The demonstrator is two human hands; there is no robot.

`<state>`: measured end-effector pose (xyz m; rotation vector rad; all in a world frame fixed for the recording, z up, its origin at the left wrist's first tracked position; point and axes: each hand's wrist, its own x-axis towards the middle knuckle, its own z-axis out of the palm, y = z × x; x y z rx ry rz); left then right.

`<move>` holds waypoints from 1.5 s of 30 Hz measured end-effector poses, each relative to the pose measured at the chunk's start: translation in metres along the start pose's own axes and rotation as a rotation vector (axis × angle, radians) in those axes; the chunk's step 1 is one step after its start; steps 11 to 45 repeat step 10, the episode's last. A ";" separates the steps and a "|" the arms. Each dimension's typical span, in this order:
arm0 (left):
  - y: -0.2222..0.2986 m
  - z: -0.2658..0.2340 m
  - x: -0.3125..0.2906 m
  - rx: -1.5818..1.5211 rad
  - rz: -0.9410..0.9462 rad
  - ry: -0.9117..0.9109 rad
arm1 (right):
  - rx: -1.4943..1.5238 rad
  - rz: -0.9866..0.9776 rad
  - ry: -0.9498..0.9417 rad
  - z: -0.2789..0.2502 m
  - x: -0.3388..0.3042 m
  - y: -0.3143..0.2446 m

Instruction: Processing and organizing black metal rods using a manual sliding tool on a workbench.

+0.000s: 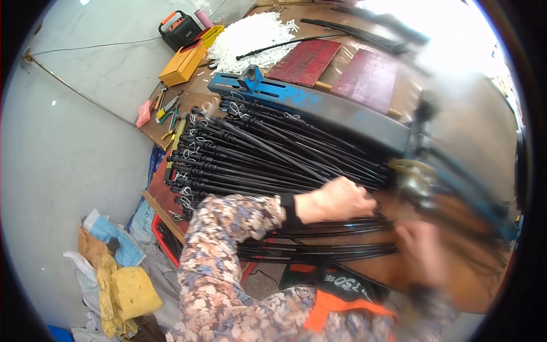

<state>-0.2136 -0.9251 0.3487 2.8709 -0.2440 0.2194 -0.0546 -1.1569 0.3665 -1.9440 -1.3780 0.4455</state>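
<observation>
Left hand (pixel 336 199) fisted, reaching right; right hand (pixel 421 251) blurred.

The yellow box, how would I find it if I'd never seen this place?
Start at the long brown wooden workbench and go to its far left corner, beside the heap of small white plastic pieces. The flat yellow rectangular box lies there, just in front of a black and orange boxy device. It is the only big yellow slab on the bench.

Glossy black metal rods (pixel 256 159); blue painted metal bar (pixel 296 100), scuffed; wood bench (pixel 370 74), worn matt.
</observation>
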 end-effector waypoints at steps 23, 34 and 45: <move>0.066 0.010 0.051 -0.022 -0.042 0.062 | 0.183 0.162 0.275 0.024 -0.051 0.060; 0.066 0.010 0.051 -0.022 -0.042 0.062 | 0.183 0.162 0.275 0.024 -0.051 0.060; 0.066 0.010 0.051 -0.022 -0.042 0.062 | 0.183 0.162 0.275 0.024 -0.051 0.060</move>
